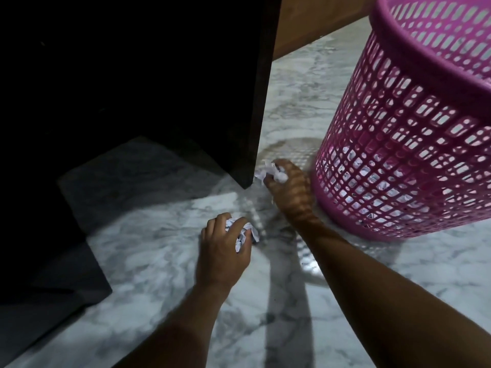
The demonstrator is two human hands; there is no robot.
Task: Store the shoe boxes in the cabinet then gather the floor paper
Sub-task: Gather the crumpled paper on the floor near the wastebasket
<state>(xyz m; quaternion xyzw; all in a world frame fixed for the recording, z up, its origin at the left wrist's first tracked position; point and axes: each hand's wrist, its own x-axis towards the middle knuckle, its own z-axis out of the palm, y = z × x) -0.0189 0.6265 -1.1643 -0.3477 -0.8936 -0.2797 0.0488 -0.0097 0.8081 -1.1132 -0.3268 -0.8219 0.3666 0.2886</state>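
The left hand (pixel 223 251) and the right hand (pixel 288 187) each have fingers clenched around a crumpled paper wad beside the pink basket (pixel 414 144).

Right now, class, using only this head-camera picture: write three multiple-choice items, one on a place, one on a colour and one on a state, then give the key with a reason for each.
1. Where does the basket stand?
A. On the floor, to the right of the right hand
B. Inside a cupboard
C. On a table

2. What colour is the basket?
A. Blue
B. Pink
C. Green

3. What is the left hand doing?
A. Lying flat on the floor
B. Hanging empty
C. Gripping crumpled paper

Key:
1 A: its mesh wall rises from the marble beside that hand.
2 B: the whole mesh is pink.
3 C: white paper shows between its curled fingers.
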